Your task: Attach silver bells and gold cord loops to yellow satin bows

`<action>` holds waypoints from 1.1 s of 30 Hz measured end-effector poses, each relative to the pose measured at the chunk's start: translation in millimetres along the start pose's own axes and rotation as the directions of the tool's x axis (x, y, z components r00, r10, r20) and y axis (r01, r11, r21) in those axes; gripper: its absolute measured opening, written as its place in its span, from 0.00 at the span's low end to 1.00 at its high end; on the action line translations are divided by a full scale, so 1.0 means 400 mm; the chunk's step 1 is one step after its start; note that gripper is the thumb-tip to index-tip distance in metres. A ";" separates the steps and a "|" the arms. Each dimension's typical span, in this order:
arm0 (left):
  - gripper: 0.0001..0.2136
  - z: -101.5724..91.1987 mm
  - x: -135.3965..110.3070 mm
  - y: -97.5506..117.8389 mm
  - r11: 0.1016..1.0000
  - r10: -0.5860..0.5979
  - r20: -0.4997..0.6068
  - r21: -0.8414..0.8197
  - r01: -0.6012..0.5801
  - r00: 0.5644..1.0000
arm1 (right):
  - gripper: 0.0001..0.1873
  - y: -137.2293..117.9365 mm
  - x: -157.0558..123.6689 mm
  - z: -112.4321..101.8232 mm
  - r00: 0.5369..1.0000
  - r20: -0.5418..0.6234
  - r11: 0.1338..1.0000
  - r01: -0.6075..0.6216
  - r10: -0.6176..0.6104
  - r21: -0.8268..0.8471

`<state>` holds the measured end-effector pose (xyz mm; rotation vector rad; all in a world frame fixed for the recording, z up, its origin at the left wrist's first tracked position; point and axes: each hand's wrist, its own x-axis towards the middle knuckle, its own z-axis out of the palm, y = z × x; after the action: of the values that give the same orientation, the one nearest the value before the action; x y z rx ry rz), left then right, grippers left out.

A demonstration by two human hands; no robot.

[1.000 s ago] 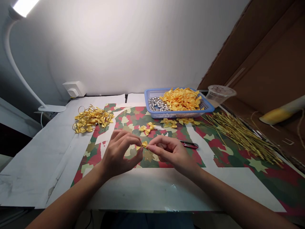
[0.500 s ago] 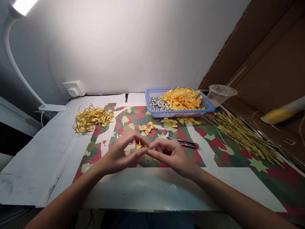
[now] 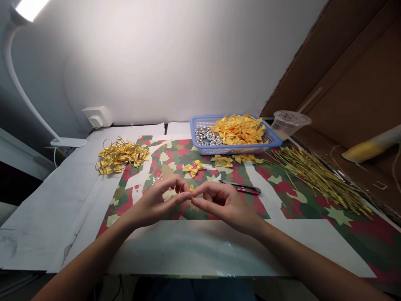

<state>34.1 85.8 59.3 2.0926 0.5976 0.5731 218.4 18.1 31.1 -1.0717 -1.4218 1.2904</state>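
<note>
**A tiny ribbon bow (image 3: 191, 187) pinched between two hands**

The left hand (image 3: 156, 205) and right hand (image 3: 227, 205) come together, their fingertips meeting around the yellow bow just ahead of the palms. Most of the bow is hidden, with only slivers of ribbon showing past the fingers. A piece this small seems to handle best with light, steady pressure at its centre, keeping both wings level and clear of the fingertips.

Just ahead of the hands lie finished yellow bows (image 3: 191, 168) on a camouflage-patterned paper sheet (image 3: 282, 200). Red-handled snips (image 3: 247, 189) lie ahead to the right. Farther ahead sits a blue plastic basket (image 3: 238, 150) holding yellow ribbon pieces (image 3: 238, 129) and silver beads (image 3: 206, 136). Gold twist ties (image 3: 319, 179) spread out farther right, and gold loops with bows (image 3: 120, 156) lie ahead to the left.
</note>
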 end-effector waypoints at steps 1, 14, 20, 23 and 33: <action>0.06 0.000 0.001 0.001 1.000 -0.005 -0.007 -0.010 0.005 1.000 | 0.11 -0.001 0.000 0.000 1.000 -0.001 1.000 0.001 -0.001 0.015; 0.03 0.000 -0.007 0.001 1.000 -0.012 -0.035 -0.012 0.012 0.999 | 0.10 -0.003 0.001 0.003 1.000 -0.013 0.995 0.003 -0.001 0.099; 0.07 0.013 -0.014 -0.004 0.980 0.151 -0.137 0.151 -0.130 0.979 | 0.10 -0.001 -0.001 0.002 0.998 -0.051 0.996 0.035 -0.031 0.082; 0.11 0.023 -0.014 -0.011 0.943 0.278 -0.205 0.242 -0.227 0.938 | 0.11 -0.003 -0.002 0.004 0.998 -0.064 0.997 0.034 -0.030 0.064; 0.14 0.036 -0.011 -0.015 0.812 0.509 -0.237 0.450 -0.371 0.827 | 0.13 -0.005 0.000 0.006 0.998 -0.057 0.999 -0.005 0.008 0.052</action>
<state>37.8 77.5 45.9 2.5554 0.4264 1.2029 215.9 17.6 32.9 -1.0717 -1.3360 1.2845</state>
